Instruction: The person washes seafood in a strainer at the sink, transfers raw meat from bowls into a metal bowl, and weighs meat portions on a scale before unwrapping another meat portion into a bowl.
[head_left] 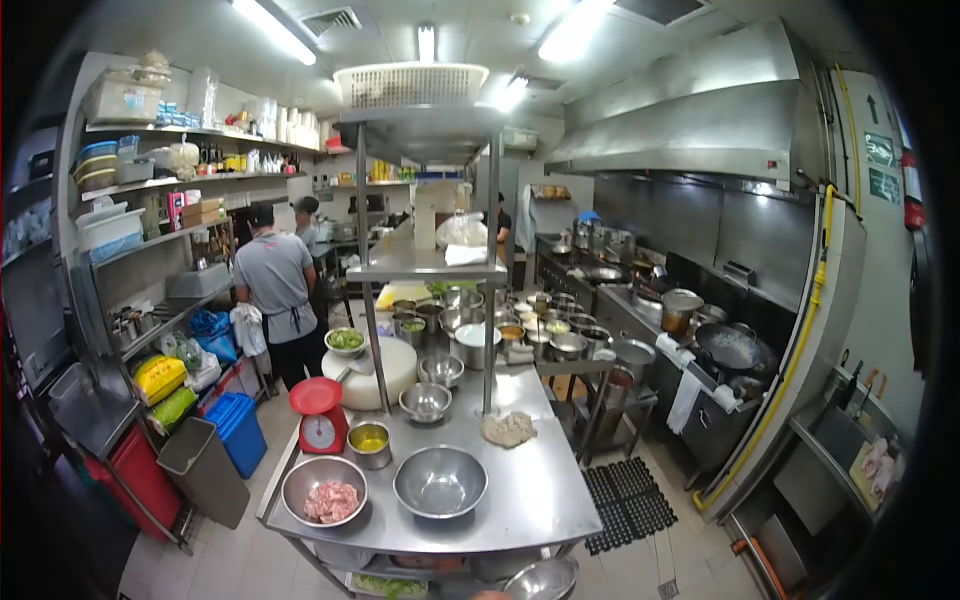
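Note:
At the bottom edge, a sliver of my left hand (490, 596) shows against the left rim of a metal bowl (543, 578), gripping it in front of the steel table (545, 500); most of the fingers are cut off. My right hand is out of the frame. On the table nearby sit a bowl (292, 490) of raw minced meat (331, 501) and an empty steel bowl (440, 482). Behind them are a pot of yellow liquid (369, 440), a red scale (318, 408) and a crumpled cloth (509, 429).
Smaller bowls (425, 402) and several pots (474, 340) stand farther back under a raised shelf (427, 272). A person (272, 270) in grey stands at the left, with others behind. Stoves and a wok (733, 348) line the right; bins (203, 470) stand left; a black mat (632, 505) lies right.

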